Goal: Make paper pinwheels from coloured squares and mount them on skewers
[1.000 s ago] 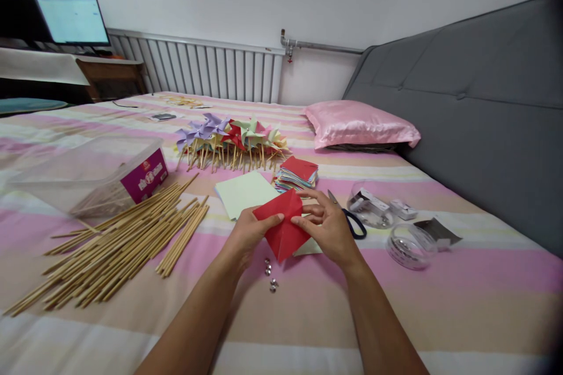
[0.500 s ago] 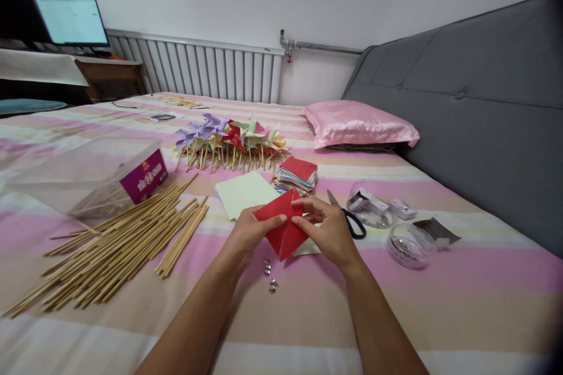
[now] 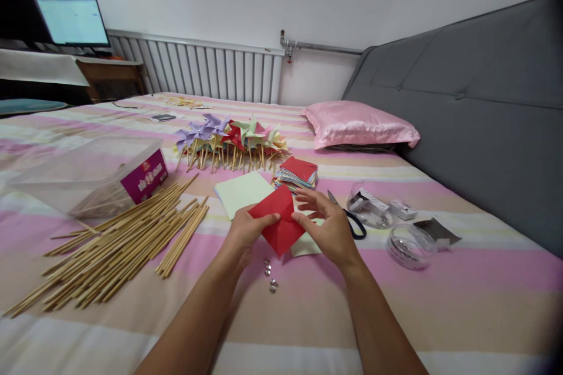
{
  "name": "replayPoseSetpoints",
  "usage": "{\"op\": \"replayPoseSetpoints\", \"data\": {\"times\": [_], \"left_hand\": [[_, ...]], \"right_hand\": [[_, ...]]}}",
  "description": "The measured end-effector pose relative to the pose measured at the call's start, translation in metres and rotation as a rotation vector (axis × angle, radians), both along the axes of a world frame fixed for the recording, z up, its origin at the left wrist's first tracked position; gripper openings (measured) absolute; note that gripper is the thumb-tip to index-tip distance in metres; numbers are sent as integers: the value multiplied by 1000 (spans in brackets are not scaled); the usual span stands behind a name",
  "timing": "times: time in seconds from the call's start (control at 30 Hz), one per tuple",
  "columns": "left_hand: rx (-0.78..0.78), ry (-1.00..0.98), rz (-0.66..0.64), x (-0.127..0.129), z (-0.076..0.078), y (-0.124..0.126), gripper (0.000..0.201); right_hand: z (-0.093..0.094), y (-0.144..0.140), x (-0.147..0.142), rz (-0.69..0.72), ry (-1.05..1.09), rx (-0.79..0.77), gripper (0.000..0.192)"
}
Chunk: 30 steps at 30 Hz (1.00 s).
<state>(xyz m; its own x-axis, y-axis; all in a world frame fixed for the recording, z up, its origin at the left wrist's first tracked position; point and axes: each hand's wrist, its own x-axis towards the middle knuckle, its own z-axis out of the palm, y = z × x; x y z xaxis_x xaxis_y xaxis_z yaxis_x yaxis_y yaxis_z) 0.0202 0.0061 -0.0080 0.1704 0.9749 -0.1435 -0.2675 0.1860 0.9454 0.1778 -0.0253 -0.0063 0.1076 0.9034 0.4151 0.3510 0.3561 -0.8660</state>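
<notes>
A red paper square (image 3: 281,228) with slits toward its middle is held up over the bed. My left hand (image 3: 250,231) grips its left side, the thumb on top near the centre. My right hand (image 3: 328,222) pinches the paper's right side between thumb and fingertips, with the other fingers spread. Behind the paper lie pale green sheets (image 3: 240,190) and a stack of coloured paper squares (image 3: 299,173) topped with red. Several small shiny metal fasteners (image 3: 273,286) rest on the sheet just below the paper. Dark-handled scissors (image 3: 356,227) lie to the right of my right hand.
Many wooden sticks (image 3: 127,246) lie at left beside a clear plastic box (image 3: 145,179). Finished paper pinwheels (image 3: 233,135) stand in a row farther back. Clear round containers (image 3: 411,246) sit at right, and a pink pillow (image 3: 360,123) leans near the grey headboard (image 3: 475,94).
The red paper has turned and shifted slightly left and up in my hands. My right fingers have moved from its upper right corner and spread a little.
</notes>
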Motion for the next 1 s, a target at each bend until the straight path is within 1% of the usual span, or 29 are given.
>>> {"op": "replayPoseSetpoints", "data": {"times": [0.07,0.13,0.17,0.2,0.27,0.37,0.47,0.6,0.87,1.0], "left_hand": [[-23,-17,62,-1,0,2,38],[-58,-47,124,-2,1,4,37],[-75,-72,149,-3,2,4,36],[-95,-100,170,-3,2,5,34],[-137,-155,196,-5,3,7,29],[-182,-233,184,-8,3,10,22],[-212,-280,153,-8,4,12,18],[-233,-287,131,-7,7,10,13],[-231,-236,57,-5,5,8,15],[-192,-206,63,-4,6,5,20]], "right_hand": [[0,0,1,-69,-5,76,37],[0,1,3,-133,-7,129,27],[1,0,4,-138,-7,134,21],[1,0,5,-118,-4,127,17],[2,-2,6,0,7,67,14],[3,-6,5,209,6,-62,18],[3,-8,1,289,-20,-130,26],[1,-7,-2,301,-4,-133,28],[-2,-5,-2,288,23,-133,17],[-1,-5,-3,294,84,-164,14]]}}
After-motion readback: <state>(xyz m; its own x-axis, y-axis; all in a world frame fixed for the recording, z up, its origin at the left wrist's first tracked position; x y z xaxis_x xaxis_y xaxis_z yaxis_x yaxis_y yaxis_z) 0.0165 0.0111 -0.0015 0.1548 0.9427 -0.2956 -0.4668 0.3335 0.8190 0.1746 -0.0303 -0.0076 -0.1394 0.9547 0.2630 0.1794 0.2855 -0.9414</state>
